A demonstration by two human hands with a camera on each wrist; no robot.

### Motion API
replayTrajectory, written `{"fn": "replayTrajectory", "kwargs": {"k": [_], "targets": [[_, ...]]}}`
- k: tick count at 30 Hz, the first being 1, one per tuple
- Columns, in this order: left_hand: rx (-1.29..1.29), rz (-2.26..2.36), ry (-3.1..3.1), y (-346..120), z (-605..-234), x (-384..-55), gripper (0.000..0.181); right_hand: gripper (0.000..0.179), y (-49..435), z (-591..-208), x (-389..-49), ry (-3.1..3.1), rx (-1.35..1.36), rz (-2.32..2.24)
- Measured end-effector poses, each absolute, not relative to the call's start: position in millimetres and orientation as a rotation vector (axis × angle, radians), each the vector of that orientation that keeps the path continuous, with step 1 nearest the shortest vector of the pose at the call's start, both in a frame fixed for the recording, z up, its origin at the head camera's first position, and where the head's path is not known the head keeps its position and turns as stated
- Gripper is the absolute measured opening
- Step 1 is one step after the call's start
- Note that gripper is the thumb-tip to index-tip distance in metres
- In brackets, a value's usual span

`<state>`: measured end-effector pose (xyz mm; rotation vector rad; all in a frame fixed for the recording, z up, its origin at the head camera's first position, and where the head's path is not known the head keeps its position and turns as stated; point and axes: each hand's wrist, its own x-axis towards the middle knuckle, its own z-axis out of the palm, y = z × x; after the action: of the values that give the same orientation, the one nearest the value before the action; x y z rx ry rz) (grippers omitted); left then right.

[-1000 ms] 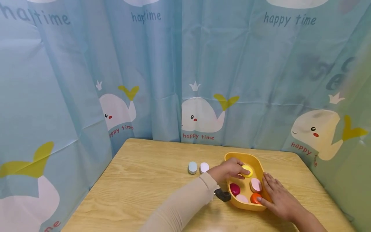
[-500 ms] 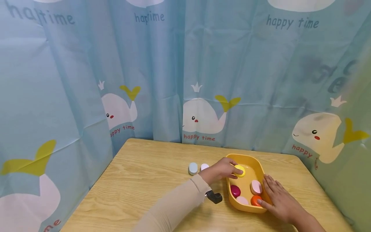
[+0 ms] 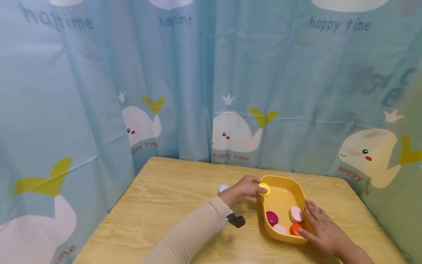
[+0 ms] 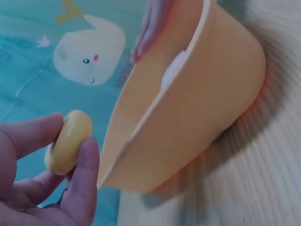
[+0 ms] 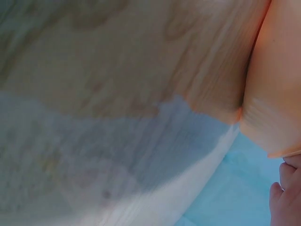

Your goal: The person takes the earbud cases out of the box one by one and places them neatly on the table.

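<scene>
My left hand [image 3: 248,187] pinches a glossy yellow round puck [image 3: 264,190] between thumb and fingers, over the left rim of a yellow-orange tub [image 3: 278,205]. In the left wrist view, this puck [image 4: 69,142] stands on edge in the fingertips, outside the tub wall [image 4: 188,108]. My right hand [image 3: 324,227] rests along the tub's right side with straight fingers, its thumb reaching over the rim beside an orange piece [image 3: 296,230]. Also inside the tub lie a pink oval block [image 3: 296,214], a dark magenta piece [image 3: 271,218] and a pale pink piece [image 3: 280,229].
A pale blue-grey oval block [image 3: 222,188] stands on the wooden table [image 3: 171,198], partly hidden by my left wrist. A dark wrist mount [image 3: 236,220] sticks out below the left sleeve. Blue whale-print curtains [image 3: 197,91] hang along the table's back and sides.
My left hand has moved left with the yellow puck, from inside the tub to over its left rim. Its wrist now covers the white block on the table. The right hand stays against the tub.
</scene>
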<state>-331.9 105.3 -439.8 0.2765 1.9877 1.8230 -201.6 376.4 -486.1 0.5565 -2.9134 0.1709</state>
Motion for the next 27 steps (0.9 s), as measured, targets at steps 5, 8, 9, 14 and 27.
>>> {"fn": "replayTrajectory", "kwargs": {"k": [5, 8, 9, 14, 27], "targets": [[0.267, 1.803, 2.005, 94, -442, -337, 0.027, 0.083, 377, -488, -201, -2.903, 0.557, 0.176], [0.256, 1.794, 2.016, 85, -445, -341, 0.025, 0.083, 376, -488, -201, -2.905, 0.557, 0.182], [0.256, 1.795, 2.016, 81, -446, -342, 0.025, 0.083, 376, -488, -201, -2.903, 0.558, 0.18], [0.274, 1.812, 2.012, 63, -448, -345, 0.025, 0.083, 377, -487, -201, -2.894, 0.558, 0.173], [0.21, 1.809, 2.073, 14, -459, -356, 0.028, 0.083, 376, -486, -200, -2.928, 0.521, 0.213]]}}
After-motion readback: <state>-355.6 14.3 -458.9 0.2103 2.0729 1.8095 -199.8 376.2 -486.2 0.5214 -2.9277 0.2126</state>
